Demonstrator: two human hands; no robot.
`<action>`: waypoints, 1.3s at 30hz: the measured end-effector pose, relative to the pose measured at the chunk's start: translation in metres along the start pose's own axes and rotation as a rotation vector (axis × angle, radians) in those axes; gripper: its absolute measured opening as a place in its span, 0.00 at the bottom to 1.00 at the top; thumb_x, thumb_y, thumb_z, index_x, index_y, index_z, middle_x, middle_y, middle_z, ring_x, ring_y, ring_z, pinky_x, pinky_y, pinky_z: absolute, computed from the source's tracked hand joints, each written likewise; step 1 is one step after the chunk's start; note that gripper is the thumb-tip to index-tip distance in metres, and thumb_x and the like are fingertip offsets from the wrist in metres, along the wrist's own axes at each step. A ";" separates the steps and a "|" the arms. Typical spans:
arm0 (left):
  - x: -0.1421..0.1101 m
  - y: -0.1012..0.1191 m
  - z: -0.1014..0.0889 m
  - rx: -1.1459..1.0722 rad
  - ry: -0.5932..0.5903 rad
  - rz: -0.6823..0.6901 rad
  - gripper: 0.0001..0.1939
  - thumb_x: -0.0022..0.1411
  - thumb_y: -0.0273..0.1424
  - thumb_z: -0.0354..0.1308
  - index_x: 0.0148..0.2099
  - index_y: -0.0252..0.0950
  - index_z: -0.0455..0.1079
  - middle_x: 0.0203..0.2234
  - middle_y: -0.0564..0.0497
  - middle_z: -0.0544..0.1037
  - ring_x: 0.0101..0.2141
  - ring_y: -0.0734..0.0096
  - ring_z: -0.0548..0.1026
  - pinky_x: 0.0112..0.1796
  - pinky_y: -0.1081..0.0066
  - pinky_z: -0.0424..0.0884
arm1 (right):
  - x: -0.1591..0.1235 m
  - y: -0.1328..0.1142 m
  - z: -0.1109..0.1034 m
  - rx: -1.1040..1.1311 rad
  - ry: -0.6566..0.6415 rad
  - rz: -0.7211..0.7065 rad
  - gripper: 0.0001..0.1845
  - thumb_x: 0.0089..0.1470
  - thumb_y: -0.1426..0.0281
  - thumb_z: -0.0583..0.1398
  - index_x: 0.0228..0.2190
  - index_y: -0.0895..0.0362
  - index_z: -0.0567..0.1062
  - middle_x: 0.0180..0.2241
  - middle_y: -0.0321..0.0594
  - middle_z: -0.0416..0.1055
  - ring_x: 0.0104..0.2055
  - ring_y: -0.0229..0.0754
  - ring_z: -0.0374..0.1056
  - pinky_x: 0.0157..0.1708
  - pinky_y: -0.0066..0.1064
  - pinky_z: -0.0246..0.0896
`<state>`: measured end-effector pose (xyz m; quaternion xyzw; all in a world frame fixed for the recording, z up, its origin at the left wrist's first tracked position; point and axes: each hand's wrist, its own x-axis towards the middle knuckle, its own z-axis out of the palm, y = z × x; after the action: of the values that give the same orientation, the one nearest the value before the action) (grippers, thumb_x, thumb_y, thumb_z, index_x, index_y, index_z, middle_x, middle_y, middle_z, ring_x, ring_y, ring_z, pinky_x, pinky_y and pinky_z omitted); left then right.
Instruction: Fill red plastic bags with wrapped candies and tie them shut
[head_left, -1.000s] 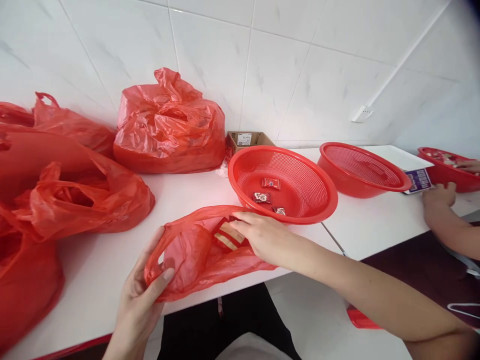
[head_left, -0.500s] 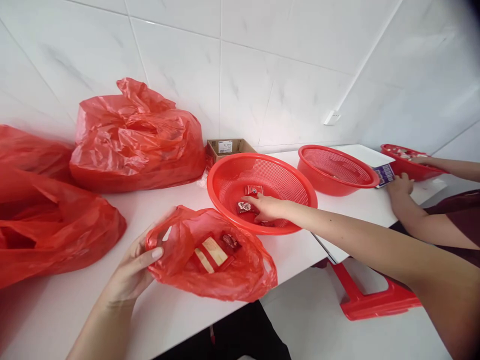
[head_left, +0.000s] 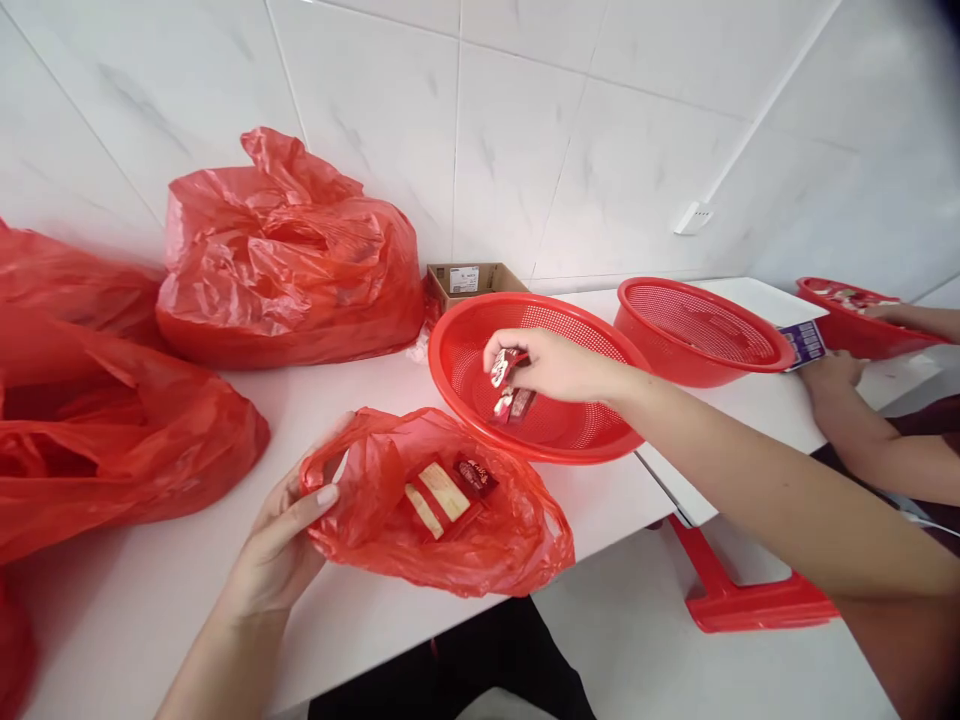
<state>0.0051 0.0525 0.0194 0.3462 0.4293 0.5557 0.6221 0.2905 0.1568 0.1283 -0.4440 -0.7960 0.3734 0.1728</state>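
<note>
My left hand (head_left: 289,535) grips the handle edge of a red plastic bag (head_left: 360,565), holding its mouth wide. Inside lie a cream-and-red packet (head_left: 444,492) and a dark red packet (head_left: 475,476). My right hand (head_left: 551,365) is closed on small dark red wrapped packets (head_left: 504,368) with white print, over the red plastic basket (head_left: 637,445) with perforated sides. More such packets (head_left: 517,404) show just below my fingers; whether they are held or resting in the basket I cannot tell.
Large red bags (head_left: 292,270) fill the left of the white table (head_left: 360,388). A cardboard box (head_left: 474,280) stands against the wall. To the right are another red basket (head_left: 705,330), a purple-printed packet (head_left: 806,343), a co-worker's hands (head_left: 832,385) and a red stool (head_left: 750,600).
My right hand has lifted from the basket's bottom and closed around packets. My left hand keeps its hold on the bag. The whole view has shifted slightly.
</note>
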 end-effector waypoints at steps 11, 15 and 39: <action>-0.063 0.008 0.033 -0.006 0.160 0.009 0.45 0.53 0.34 0.67 0.69 0.47 0.51 0.57 0.44 0.72 0.52 0.52 0.74 0.48 0.61 0.75 | -0.004 -0.041 0.097 -0.255 -0.188 -0.218 0.20 0.57 0.80 0.53 0.49 0.56 0.72 0.50 0.45 0.70 0.46 0.43 0.69 0.45 0.35 0.65; -0.069 0.013 0.032 0.015 0.221 0.016 0.45 0.51 0.35 0.68 0.69 0.48 0.53 0.58 0.46 0.72 0.53 0.54 0.74 0.47 0.63 0.76 | -0.002 -0.049 0.082 -0.261 -0.164 -0.270 0.19 0.60 0.78 0.52 0.49 0.55 0.74 0.50 0.45 0.73 0.50 0.44 0.69 0.49 0.37 0.64; -0.082 0.009 0.023 0.276 0.356 -0.035 0.38 0.53 0.45 0.64 0.65 0.57 0.57 0.65 0.58 0.61 0.61 0.49 0.65 0.50 0.62 0.75 | -0.015 -0.022 -0.003 -0.115 0.013 -0.084 0.15 0.58 0.61 0.60 0.47 0.49 0.69 0.47 0.37 0.73 0.48 0.42 0.70 0.46 0.34 0.65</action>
<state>0.0215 -0.0258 0.0491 0.3168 0.6102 0.5331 0.4930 0.2875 0.1383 0.1478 -0.4219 -0.8328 0.3167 0.1676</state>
